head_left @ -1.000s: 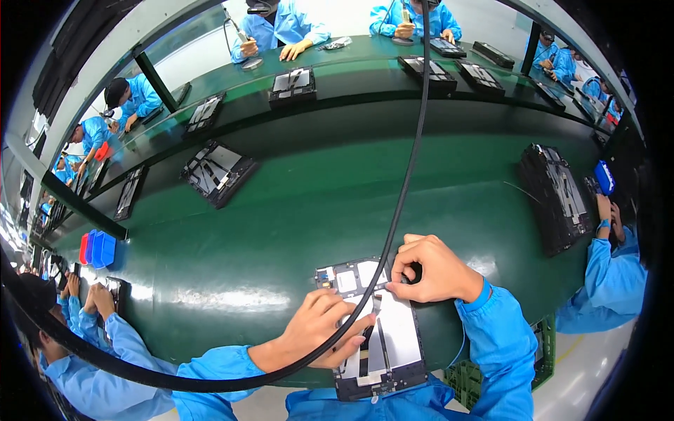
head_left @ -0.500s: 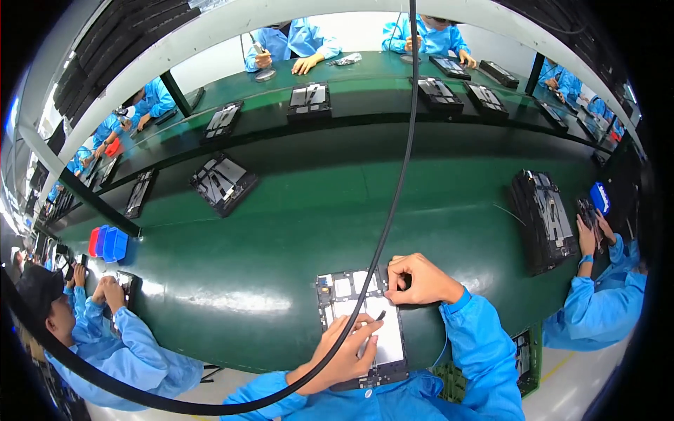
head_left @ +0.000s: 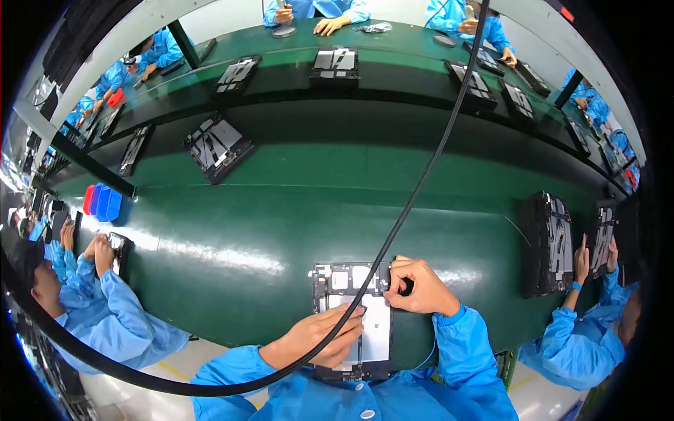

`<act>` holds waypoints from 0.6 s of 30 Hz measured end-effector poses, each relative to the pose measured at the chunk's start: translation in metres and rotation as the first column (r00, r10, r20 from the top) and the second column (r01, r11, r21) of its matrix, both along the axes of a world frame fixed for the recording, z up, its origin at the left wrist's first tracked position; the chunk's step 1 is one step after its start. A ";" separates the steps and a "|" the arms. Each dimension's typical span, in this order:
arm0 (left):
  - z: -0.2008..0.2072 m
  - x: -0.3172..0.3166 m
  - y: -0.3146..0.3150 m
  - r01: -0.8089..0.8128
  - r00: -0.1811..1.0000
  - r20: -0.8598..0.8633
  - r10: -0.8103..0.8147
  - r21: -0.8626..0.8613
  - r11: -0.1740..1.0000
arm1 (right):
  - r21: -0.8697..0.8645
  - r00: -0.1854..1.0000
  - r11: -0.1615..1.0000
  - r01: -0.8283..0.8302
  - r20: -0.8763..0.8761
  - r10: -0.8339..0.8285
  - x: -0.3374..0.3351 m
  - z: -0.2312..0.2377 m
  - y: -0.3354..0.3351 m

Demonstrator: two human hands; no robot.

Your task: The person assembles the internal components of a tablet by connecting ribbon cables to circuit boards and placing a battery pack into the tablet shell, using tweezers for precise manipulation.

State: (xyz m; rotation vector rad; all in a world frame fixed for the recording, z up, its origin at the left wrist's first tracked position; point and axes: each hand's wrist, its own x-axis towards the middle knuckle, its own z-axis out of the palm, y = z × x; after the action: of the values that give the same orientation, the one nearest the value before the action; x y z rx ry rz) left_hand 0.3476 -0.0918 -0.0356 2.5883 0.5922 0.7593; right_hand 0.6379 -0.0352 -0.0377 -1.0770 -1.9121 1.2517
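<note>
Right grip (head_left: pixel 423 288): curled at device (head_left: pixel 380 335) edge | Left grip (head_left: pixel 316 338): over device

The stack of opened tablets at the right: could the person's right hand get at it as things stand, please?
Probably yes, with a stretch: mainly green tabletop separates the right hand from the stack, though the hand is at another tablet.

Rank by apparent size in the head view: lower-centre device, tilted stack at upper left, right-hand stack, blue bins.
1. Lower-centre device
2. Right-hand stack
3. Tilted stack
4. Blue bins
Nearness to the camera may enlarge the first.
</note>
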 end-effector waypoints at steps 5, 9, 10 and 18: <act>-0.010 -0.005 0.001 0.008 1.000 0.001 -0.008 0.035 0.999 | -0.041 1.000 0.999 -0.026 -0.011 0.026 -0.002 -0.003 0.004; -0.007 0.003 0.011 0.016 0.997 -0.079 -0.012 0.048 0.999 | -0.050 1.000 0.999 -0.011 -0.015 0.010 -0.002 -0.005 0.004; -0.007 0.004 0.012 0.019 0.996 -0.090 -0.015 0.044 0.999 | -0.057 1.000 0.998 -0.001 -0.006 0.000 -0.002 -0.005 0.003; -0.019 -0.001 0.013 0.057 0.995 -0.087 -0.048 0.112 0.992 | -0.054 1.000 0.999 -0.003 0.000 0.003 -0.001 -0.006 0.008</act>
State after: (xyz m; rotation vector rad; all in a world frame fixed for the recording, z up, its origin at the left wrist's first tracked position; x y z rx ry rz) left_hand 0.3467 -0.0788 -0.0541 2.7405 0.5169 0.6892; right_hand 0.6369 -0.0270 -0.0437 -1.1020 -1.8905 1.3113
